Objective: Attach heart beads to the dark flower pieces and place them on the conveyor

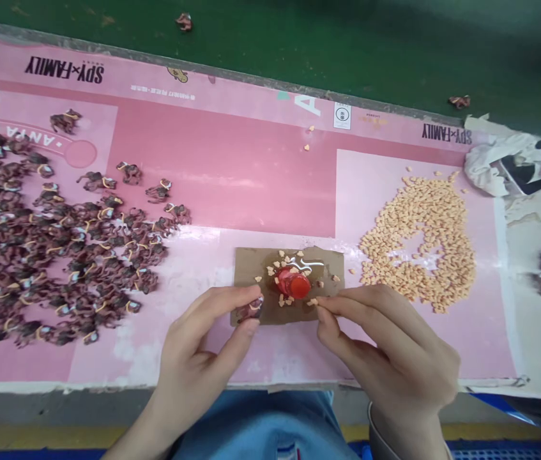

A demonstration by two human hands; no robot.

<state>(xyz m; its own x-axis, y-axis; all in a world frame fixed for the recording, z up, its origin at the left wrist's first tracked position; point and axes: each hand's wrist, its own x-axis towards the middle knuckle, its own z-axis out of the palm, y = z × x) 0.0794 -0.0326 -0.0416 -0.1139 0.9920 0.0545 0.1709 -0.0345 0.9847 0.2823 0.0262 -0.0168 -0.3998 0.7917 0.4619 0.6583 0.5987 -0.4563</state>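
Note:
My left hand (207, 338) pinches a small dark brown figure (251, 310) between thumb and forefinger, just over the left edge of a brown cardboard piece (251, 265). My right hand (385, 348) pinches a tiny orange piece (313, 302) at its fingertips, over the cardboard's lower right. A red cap (294, 284) sits in a glossy puddle in the cardboard's middle, with several orange bits scattered around it.
A big heap of dark brown figures (45, 249) covers the left of the pink printed sheet (213, 160). A pile of orange pieces (423, 239) lies to the right. Crumpled white paper and a dark card (519, 166) sit at far right. Green floor lies beyond the table.

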